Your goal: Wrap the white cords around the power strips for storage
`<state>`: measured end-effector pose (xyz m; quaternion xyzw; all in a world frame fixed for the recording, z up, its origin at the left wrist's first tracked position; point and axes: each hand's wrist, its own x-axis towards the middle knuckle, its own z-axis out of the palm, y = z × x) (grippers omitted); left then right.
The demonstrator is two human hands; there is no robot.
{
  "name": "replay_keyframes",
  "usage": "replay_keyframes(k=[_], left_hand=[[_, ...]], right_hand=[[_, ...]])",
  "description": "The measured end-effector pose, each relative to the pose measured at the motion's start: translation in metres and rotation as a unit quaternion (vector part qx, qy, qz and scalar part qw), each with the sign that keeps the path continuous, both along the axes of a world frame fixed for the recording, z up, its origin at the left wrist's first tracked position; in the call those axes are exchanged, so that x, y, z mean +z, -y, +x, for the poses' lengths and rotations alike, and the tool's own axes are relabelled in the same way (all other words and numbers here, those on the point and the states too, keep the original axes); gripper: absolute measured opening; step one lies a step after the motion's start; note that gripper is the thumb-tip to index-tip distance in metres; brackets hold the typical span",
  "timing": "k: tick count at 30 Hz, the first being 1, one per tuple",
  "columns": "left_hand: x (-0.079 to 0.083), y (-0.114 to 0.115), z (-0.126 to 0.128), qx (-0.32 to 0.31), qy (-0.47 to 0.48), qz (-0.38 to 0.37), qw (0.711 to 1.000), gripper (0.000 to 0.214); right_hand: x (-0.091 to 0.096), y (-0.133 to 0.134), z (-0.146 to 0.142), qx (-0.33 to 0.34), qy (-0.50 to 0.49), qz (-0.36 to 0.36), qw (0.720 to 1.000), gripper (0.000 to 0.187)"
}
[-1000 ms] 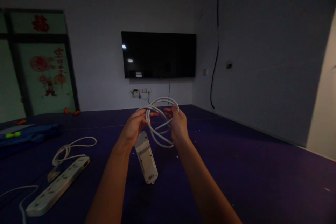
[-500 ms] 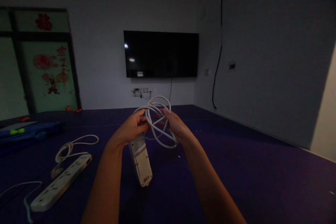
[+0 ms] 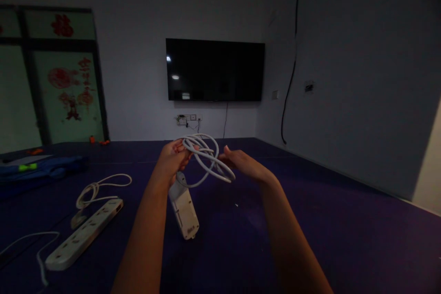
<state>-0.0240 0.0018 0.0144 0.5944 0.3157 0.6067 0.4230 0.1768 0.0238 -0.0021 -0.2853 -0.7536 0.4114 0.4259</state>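
My left hand [image 3: 175, 158] is closed round one side of a looped white power cord [image 3: 208, 156], held up in front of me. From below that hand hangs a white power strip [image 3: 185, 213], tilted, its underside facing me; the cord runs to its upper end. To the right of the loops is my right hand [image 3: 243, 161], with thumb raised and fingers stretched out, apart from one another. Part of its fingers is hidden behind the cord, and whether they touch it I cannot tell.
A second white power strip [image 3: 86, 236] lies at the left, its own cord [image 3: 91, 193] loosely coiled behind it. Another thin white cable [image 3: 41, 257] is at the lower left. Blue cloth [image 3: 55, 167] lies farther back on the purple surface [image 3: 310, 229]. A television [image 3: 215, 71] hangs ahead.
My right hand has let go of the cord loops and moved right, its fingers opening. The loops now lean flatter, held by my left hand alone. The strip still hangs below.
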Motion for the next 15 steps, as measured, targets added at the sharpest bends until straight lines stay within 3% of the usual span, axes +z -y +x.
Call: replay_keyframes(k=[2,4,8,12,15], left_hand=[[0.001,0.0,0.0,0.035,0.01,-0.003,0.999,0.034],[0.0,-0.001,0.0,0.057,0.02,0.007,0.998,0.034],[-0.001,-0.001,0.001,0.06,0.028,0.031,0.997,0.035],[-0.002,-0.001,0.001,0.056,0.01,0.032,0.998,0.03],[-0.001,-0.001,-0.001,0.051,-0.002,0.022,0.998,0.029]], right_hand=[[0.005,0.008,0.01,-0.008,0.021,0.039,0.999,0.058],[0.01,0.019,0.014,-0.03,0.024,0.125,0.991,0.048],[0.018,0.04,0.004,-0.084,0.056,0.282,0.954,0.038],[0.018,0.041,-0.013,-0.08,0.057,0.263,0.96,0.006],[0.016,0.034,-0.016,-0.097,-0.037,0.204,0.973,0.01]])
